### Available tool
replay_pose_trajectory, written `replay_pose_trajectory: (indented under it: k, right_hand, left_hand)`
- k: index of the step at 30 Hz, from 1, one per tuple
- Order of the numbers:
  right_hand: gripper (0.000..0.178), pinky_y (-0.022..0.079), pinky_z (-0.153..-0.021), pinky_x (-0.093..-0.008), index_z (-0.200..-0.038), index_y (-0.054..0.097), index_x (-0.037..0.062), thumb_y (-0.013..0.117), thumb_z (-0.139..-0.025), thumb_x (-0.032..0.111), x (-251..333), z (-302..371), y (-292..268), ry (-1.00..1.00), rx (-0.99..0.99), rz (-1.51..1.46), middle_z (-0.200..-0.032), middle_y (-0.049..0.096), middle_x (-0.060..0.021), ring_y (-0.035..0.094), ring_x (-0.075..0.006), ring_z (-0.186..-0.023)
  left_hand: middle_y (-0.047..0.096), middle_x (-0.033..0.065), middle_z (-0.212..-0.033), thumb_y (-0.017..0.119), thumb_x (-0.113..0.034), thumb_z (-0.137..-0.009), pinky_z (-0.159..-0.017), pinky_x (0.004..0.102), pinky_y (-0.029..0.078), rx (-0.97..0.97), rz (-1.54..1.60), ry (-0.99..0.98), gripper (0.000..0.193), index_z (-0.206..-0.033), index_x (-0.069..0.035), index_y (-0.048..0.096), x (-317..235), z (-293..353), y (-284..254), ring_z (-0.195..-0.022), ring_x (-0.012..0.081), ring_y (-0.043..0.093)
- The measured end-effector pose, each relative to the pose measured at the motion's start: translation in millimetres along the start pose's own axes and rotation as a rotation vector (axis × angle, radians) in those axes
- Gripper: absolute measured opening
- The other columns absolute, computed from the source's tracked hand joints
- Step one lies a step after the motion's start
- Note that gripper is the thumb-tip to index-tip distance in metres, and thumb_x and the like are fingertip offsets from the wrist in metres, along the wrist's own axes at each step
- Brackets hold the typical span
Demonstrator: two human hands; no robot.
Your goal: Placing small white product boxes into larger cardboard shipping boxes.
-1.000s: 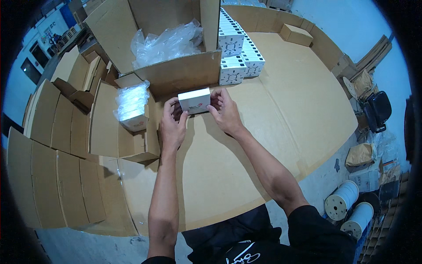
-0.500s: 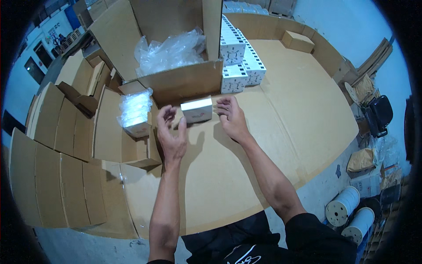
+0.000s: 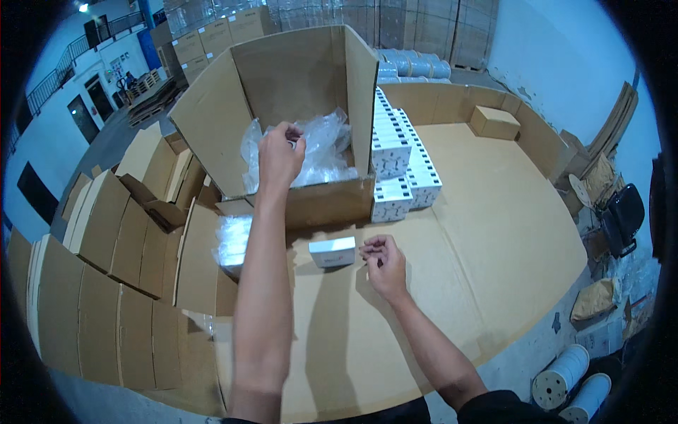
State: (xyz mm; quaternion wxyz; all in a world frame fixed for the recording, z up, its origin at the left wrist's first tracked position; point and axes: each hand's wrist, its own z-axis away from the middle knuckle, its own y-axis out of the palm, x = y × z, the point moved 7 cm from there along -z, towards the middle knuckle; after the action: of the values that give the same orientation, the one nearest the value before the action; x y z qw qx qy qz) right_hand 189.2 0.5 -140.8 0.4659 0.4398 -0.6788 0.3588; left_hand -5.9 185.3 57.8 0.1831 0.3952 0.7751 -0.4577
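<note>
My left hand (image 3: 281, 157) is over the big open carton (image 3: 328, 201). Its fingers are bent, with the thumb a little apart, and I make out nothing held in them. Beneath and around it lie crumpled clear plastic bags (image 3: 328, 145). On the cardboard-covered table, in front of the carton, stands a small white box (image 3: 332, 252). Just right of that box is my right hand (image 3: 385, 267), loosely curled with fingers apart and holding nothing. Left of the box, partly behind my left forearm, plastic-wrapped white boxes (image 3: 233, 240) sit in a smaller open carton (image 3: 201, 265).
Stacked white patterned boxes (image 3: 406, 166) stand right of the big carton. Folded brown cartons (image 3: 99, 304) line the left side. A closed brown box (image 3: 494, 122) sits at the table's far right corner. Cable reels (image 3: 560, 377) and a black chair (image 3: 621, 219) stand beyond the right edge.
My left hand has moved from beside the white box up over the bags in the big carton. My right hand stays by the box. The view has tilted up.
</note>
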Motion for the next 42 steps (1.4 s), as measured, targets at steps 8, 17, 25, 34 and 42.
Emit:
replay_pose_trajectory:
  k: [8, 17, 25, 34, 42]
  right_hand:
    - [0.023, 0.058, -0.077, -0.03, -0.106, 0.057, -0.0016, 0.052, -0.085, -0.009, 0.9, 3.9, 3.5, 0.064, -0.005, 0.02, -0.097, 0.07, -0.0137, 0.072, -0.0186, -0.088]
    - [0.021, 0.058, -0.076, -0.0301, -0.105, 0.058, -0.0018, 0.052, -0.087, -0.009, 0.4, 4.0, -0.7, 0.091, -0.012, 0.039, -0.097, 0.071, -0.0128, 0.073, -0.0184, -0.087]
    - [0.019, 0.058, -0.076, -0.0296, -0.105, 0.059, -0.0021, 0.053, -0.088, -0.008, 5.6, 3.4, 1.3, 0.1, 0.0, 0.077, -0.097, 0.071, -0.0129, 0.073, -0.0179, -0.088]
    - [0.019, 0.059, -0.075, -0.0306, -0.104, 0.059, -0.0027, 0.053, -0.087, -0.008, 8.4, 3.0, 3.6, 0.076, 0.011, 0.054, -0.096, 0.071, -0.0132, 0.074, -0.0191, -0.088]
    - [0.015, 0.058, -0.071, -0.0303, -0.1, 0.06, -0.0016, 0.052, -0.088, -0.006, 6.6, 3.1, -0.7, 0.083, 0.014, 0.057, -0.091, 0.069, -0.0115, 0.073, -0.0192, -0.084]
  left_hand:
    - [0.068, 0.0252, -0.12, 0.069, -0.047, -0.091, -0.1, 0.0468, 0.05, 0.284, -0.333, -0.02, 0.058, -0.122, 0.002, 0.064, 71.9, -113.1, 72.6, -0.116, 0.0396, 0.064]
    - [0.06, 0.0246, -0.135, 0.058, -0.058, -0.095, -0.106, 0.0491, 0.046, 0.348, -0.353, 0.265, 0.067, -0.132, -0.003, 0.059, 63.6, -125.5, 128.2, -0.125, 0.0417, 0.057]
    - [0.067, 0.0146, -0.126, 0.058, -0.056, -0.095, -0.103, 0.0485, 0.049, 0.529, -0.455, 0.565, 0.049, -0.119, -0.014, 0.071, 45.3, -96.9, 152.6, -0.116, 0.0371, 0.062]
    - [0.073, 0.0135, -0.11, 0.059, -0.042, -0.094, -0.089, 0.0485, 0.056, 0.614, -0.802, 0.444, 0.034, -0.108, -0.016, 0.075, 74.3, -93.4, 168.3, -0.106, 0.0371, 0.068]
    - [0.071, 0.0172, -0.103, 0.065, -0.02, -0.088, -0.082, 0.0493, 0.056, -0.022, -0.54, 0.484, 0.018, -0.098, -0.01, 0.076, 29.8, -107.0, 109.6, -0.092, 0.0375, 0.069]
